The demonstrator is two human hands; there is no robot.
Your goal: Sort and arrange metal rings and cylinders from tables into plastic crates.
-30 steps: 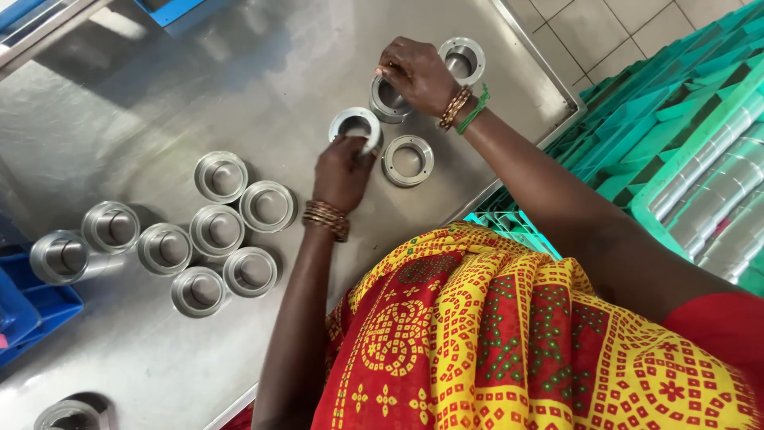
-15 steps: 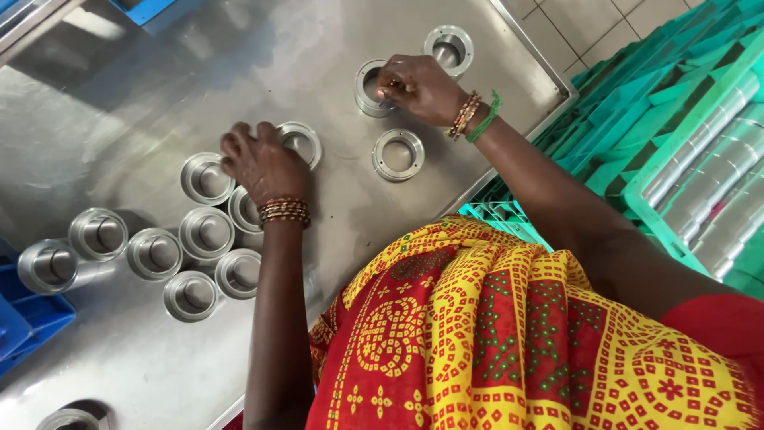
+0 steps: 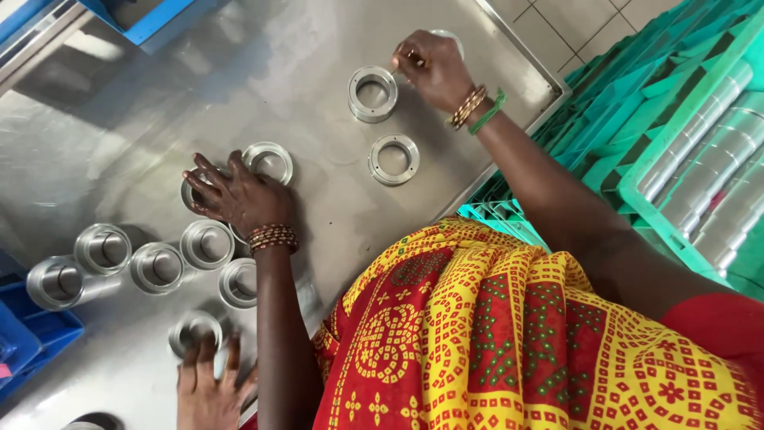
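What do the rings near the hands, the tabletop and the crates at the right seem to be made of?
Rings: apparently machined metal, silver-grey with bright glints along the rims. Tabletop: likely sheet steel, a dull brushed grey with soft reflections and a folded edge. Crates: probably moulded plastic, even green colour with a lattice pattern.

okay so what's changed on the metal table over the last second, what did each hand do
The left hand carried one metal ring left from the loose rings to the cluster of metal cups and now rests there. The right hand moved from one far ring to the next. Another person's hand has appeared at the bottom edge. The steel table and green crates are unchanged.
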